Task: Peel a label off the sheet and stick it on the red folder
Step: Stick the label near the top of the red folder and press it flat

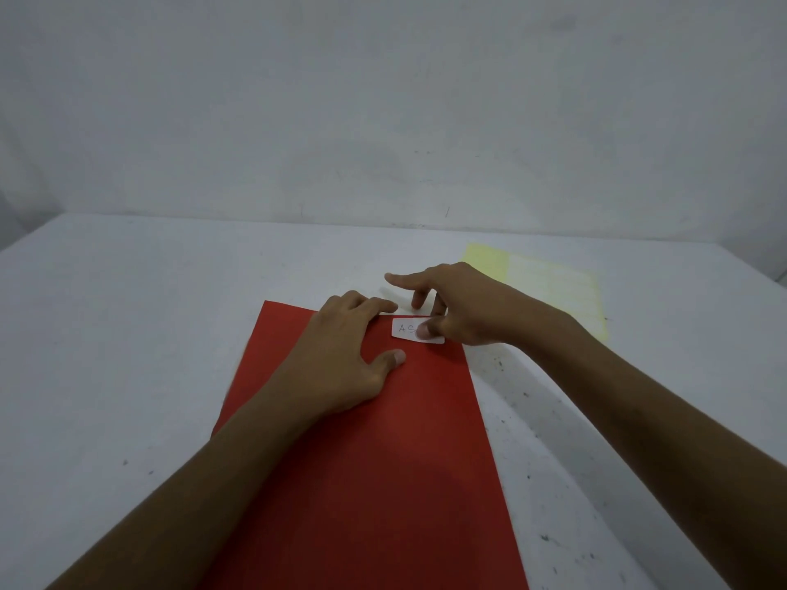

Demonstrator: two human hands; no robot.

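The red folder [383, 462] lies flat on the white table, running from the near edge toward the middle. A small white label [404, 328] with handwritten letters sits on the folder's far right corner. My right hand [460, 308] hovers over that corner with its thumb pressing down on the label's right half, the other fingers spread and lifted. My left hand [340, 359] rests flat on the folder just left of the label, fingers apart, holding nothing. The yellow label sheet [549, 287] lies on the table behind my right hand, partly hidden by it.
The white table [127, 334] has small dark specks on the right side. A plain grey wall [383, 100] rises behind the table's far edge.
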